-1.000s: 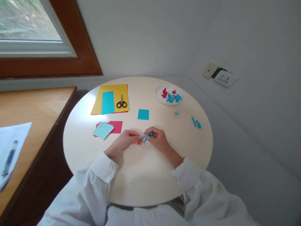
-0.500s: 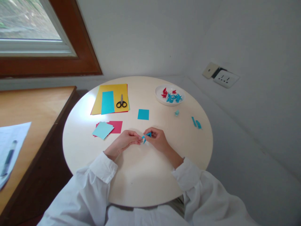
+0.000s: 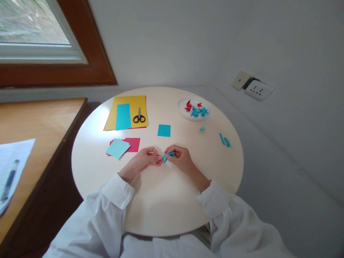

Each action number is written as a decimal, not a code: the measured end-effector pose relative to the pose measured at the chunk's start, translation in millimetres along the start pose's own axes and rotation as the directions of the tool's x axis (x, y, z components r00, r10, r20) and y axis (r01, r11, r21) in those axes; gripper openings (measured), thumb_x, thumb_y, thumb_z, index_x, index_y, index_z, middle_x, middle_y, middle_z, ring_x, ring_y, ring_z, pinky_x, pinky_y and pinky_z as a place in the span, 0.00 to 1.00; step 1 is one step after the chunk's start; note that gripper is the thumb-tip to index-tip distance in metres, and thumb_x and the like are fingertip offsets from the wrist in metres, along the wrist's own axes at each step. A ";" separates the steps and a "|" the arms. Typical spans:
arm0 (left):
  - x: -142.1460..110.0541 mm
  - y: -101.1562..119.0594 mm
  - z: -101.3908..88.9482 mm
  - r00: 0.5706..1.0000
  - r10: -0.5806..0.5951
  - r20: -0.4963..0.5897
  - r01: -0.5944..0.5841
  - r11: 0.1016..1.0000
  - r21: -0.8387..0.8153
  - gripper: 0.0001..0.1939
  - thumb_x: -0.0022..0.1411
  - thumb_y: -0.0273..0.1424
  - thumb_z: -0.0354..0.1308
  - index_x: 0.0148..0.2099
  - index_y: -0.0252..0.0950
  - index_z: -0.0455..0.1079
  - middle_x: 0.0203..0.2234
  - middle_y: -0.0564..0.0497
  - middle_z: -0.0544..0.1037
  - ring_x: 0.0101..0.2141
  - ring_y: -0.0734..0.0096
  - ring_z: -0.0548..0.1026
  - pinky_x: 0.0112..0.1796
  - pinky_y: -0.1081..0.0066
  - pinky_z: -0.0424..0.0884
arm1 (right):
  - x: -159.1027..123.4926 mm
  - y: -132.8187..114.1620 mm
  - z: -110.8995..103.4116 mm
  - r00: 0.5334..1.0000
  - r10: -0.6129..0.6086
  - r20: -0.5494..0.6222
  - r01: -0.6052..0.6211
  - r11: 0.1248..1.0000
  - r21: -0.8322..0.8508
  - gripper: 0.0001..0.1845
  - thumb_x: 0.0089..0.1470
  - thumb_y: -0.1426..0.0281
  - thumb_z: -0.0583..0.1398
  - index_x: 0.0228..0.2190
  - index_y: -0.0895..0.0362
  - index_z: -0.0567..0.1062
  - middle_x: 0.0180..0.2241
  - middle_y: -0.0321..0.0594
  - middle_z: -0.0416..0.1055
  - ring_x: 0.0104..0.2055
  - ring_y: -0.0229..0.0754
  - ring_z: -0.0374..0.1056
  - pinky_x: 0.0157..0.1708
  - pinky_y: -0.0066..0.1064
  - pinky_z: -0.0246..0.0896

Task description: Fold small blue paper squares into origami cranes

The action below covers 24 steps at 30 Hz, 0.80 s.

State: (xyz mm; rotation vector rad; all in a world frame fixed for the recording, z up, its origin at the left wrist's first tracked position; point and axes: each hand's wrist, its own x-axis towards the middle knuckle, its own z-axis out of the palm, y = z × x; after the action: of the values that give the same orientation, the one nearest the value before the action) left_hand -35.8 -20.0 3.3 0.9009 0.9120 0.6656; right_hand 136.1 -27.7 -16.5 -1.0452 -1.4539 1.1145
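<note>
Between my two hands is a small blue folded paper crane (image 3: 165, 160), held just above the round table. My left hand (image 3: 145, 159) pinches its left tip between thumb and forefinger. With thumb and fingertips, my right hand (image 3: 181, 158) grips its body from the other side, covering part of it. Beyond my hands lies a flat blue paper square (image 3: 164, 130). Left of my left hand are a pale blue paper square (image 3: 118, 149) and red paper sheets (image 3: 135, 144) in a loose pile.
A white plate (image 3: 181, 114) holds several red and blue folded papers. Near it lie a small pale blue folded piece (image 3: 202, 128) and blue scraps (image 3: 227, 142). Black-handled scissors (image 3: 139, 117) and a blue strip (image 3: 123, 116) rest on yellow paper (image 3: 113, 114). A wooden desk (image 3: 53, 118) stands left.
My hands stay almost in place. The fingers of my left hand have lifted and curled slightly, and the blue paper crane has turned a little.
</note>
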 end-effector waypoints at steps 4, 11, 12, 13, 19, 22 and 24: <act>-1.7 3.0 -0.5 0.999 -0.029 0.015 0.029 0.999 -0.016 0.14 0.41 0.29 0.67 0.26 0.33 0.63 0.21 0.51 0.75 0.25 0.74 0.74 0.30 0.73 0.68 | -0.2 -0.6 -0.8 1.000 0.007 -0.002 -0.007 1.000 0.010 0.03 0.38 0.73 0.61 0.21 0.58 0.71 0.25 0.38 0.70 0.28 0.36 0.65 0.28 0.28 0.59; -2.0 2.3 -1.1 1.000 -0.002 0.022 0.002 1.000 0.009 0.14 0.42 0.28 0.66 0.25 0.33 0.62 0.21 0.52 0.74 0.24 0.75 0.73 0.29 0.73 0.67 | -0.3 -0.8 -1.3 1.000 0.008 -0.007 -0.008 1.000 -0.013 0.03 0.38 0.72 0.61 0.21 0.58 0.71 0.25 0.39 0.71 0.28 0.37 0.65 0.27 0.29 0.60; -1.7 1.9 -1.1 1.000 0.006 0.021 -0.006 1.000 0.016 0.14 0.42 0.28 0.66 0.25 0.33 0.62 0.21 0.52 0.74 0.24 0.75 0.73 0.29 0.73 0.67 | -0.3 -0.5 -1.2 1.000 0.010 -0.009 -0.010 1.000 -0.016 0.03 0.38 0.72 0.61 0.21 0.58 0.72 0.25 0.39 0.71 0.28 0.37 0.65 0.27 0.28 0.60; -1.4 1.6 -1.0 1.000 0.013 0.020 -0.013 1.000 0.023 0.14 0.42 0.29 0.66 0.25 0.33 0.61 0.21 0.52 0.74 0.24 0.75 0.73 0.28 0.73 0.67 | -0.3 -0.2 -1.2 1.000 0.010 -0.010 -0.010 1.000 -0.020 0.03 0.38 0.72 0.61 0.21 0.58 0.72 0.25 0.39 0.71 0.27 0.36 0.65 0.27 0.28 0.59; -0.9 1.0 -0.1 0.999 0.052 0.013 -0.053 0.997 0.060 0.15 0.42 0.31 0.66 0.25 0.33 0.60 0.20 0.53 0.73 0.21 0.76 0.72 0.26 0.73 0.66 | -0.2 1.8 -1.1 1.000 0.006 -0.025 -0.008 0.999 -0.048 0.03 0.38 0.72 0.61 0.21 0.58 0.71 0.24 0.38 0.71 0.26 0.36 0.63 0.26 0.28 0.57; -0.9 0.6 0.4 0.998 0.065 0.022 -0.066 0.995 0.071 0.15 0.43 0.31 0.65 0.26 0.33 0.61 0.21 0.52 0.74 0.23 0.74 0.73 0.28 0.71 0.67 | -0.2 2.7 -1.0 0.999 0.009 -0.030 -0.011 0.998 -0.069 0.03 0.38 0.72 0.60 0.21 0.58 0.72 0.24 0.38 0.70 0.24 0.35 0.62 0.24 0.27 0.56; -0.7 0.1 1.2 0.998 0.067 0.012 -0.068 0.995 0.076 0.15 0.43 0.31 0.65 0.28 0.33 0.62 0.22 0.51 0.74 0.24 0.73 0.74 0.31 0.70 0.69 | -0.3 2.8 -0.8 0.999 0.013 -0.033 -0.016 0.997 -0.081 0.03 0.38 0.72 0.60 0.21 0.58 0.72 0.23 0.37 0.70 0.23 0.34 0.61 0.24 0.27 0.55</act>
State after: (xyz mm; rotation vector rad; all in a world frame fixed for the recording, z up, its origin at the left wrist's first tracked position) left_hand -35.1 -21.0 4.0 1.0063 0.9065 0.6869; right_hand 137.0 -27.3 -19.2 -1.1274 -1.4781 1.0511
